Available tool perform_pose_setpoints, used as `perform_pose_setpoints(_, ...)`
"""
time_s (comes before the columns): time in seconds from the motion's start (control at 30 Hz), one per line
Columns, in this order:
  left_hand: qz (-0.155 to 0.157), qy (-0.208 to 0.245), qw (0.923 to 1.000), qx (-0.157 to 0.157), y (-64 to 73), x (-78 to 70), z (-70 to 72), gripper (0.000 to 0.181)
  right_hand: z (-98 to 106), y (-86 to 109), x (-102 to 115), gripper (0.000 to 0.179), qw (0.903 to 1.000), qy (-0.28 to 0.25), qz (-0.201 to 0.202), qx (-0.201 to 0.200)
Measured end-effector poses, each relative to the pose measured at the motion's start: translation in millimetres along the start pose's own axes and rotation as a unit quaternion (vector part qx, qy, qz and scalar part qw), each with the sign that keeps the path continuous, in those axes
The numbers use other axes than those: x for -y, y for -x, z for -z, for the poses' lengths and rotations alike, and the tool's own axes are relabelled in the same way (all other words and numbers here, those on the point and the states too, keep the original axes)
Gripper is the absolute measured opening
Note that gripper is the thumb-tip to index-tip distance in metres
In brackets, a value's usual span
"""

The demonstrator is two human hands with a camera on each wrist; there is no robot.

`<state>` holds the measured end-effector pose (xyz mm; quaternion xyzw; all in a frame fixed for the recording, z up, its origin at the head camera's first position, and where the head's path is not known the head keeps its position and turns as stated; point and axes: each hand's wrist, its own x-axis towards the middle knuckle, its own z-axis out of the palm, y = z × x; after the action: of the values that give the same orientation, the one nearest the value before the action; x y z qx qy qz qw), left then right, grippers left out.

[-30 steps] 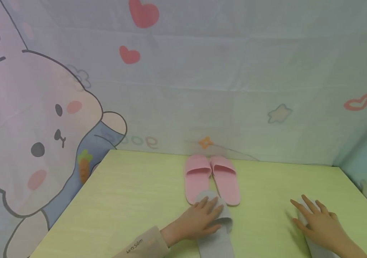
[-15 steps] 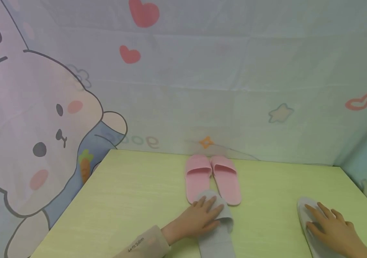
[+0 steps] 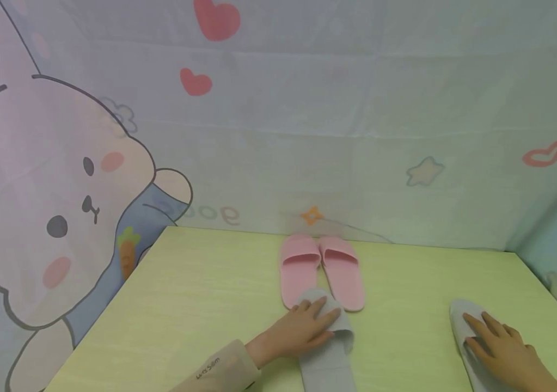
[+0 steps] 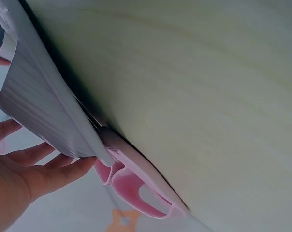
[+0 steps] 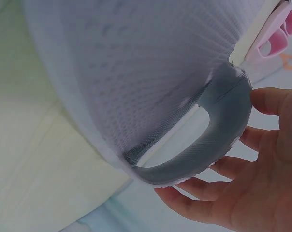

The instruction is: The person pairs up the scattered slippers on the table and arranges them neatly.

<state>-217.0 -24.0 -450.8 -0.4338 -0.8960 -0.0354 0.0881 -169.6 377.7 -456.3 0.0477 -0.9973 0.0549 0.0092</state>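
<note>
My left hand [image 3: 303, 329] rests on the strap of a grey slipper [image 3: 327, 370], its fingers spread. In the left wrist view those fingertips touch the strap [image 4: 49, 104] from outside. The toe of this slipper overlaps or adjoins the heels of two pink slippers [image 3: 299, 280], which lie side by side at the table's back edge. Farther right, my right hand [image 3: 510, 348] lies over the strap of a second grey slipper [image 3: 461, 316]. The right wrist view shows its fingers along the outside of the strap [image 5: 218, 125]. The near ends of both grey slippers are out of view.
Both pairs are on a pale green table [image 3: 200, 283]. Behind it hangs a cloth backdrop [image 3: 307, 109] printed with a rabbit and hearts. Table surface shows between the two grey slippers and left of the left arm.
My right hand has shifted right and slightly down onto the strap of the right grey slipper, uncovering its toe. My left hand has stayed nearly still, its fingers moving only slightly.
</note>
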Motion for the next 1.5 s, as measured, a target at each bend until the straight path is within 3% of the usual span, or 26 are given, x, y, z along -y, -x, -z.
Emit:
perform_pose_setpoints(0.47,-0.032,-0.030,0.9977,-0.051,0.7,-4.8,4.4,0.043,-1.9,-0.5,4.3,0.060,0.9999,0.008,-0.012,0.006)
perform_pose_setpoints(0.67,-0.051,-0.040,0.9953,-0.072,-5.1,-5.8,4.2,0.042,-2.8,-0.5,3.4,0.059,1.0000,0.004,-0.007,0.001)
perform_pose_setpoints(0.83,-0.069,-0.046,0.9931,-0.083,-16.7,-9.3,3.0,0.041,-3.9,-0.6,3.2,0.059,1.0000,0.005,-0.005,-0.001)
perform_pose_setpoints(1.27,-0.101,-0.059,0.9911,-0.063,-56.0,-20.0,-10.2,0.038,-3.6,1.3,5.4,0.058,0.9999,0.005,-0.003,-0.011)
perform_pose_setpoints(1.5,-0.097,-0.064,0.9920,-0.049,-76.6,-30.7,-18.1,0.039,-2.0,2.4,6.2,0.058,0.9999,0.008,-0.006,-0.010)
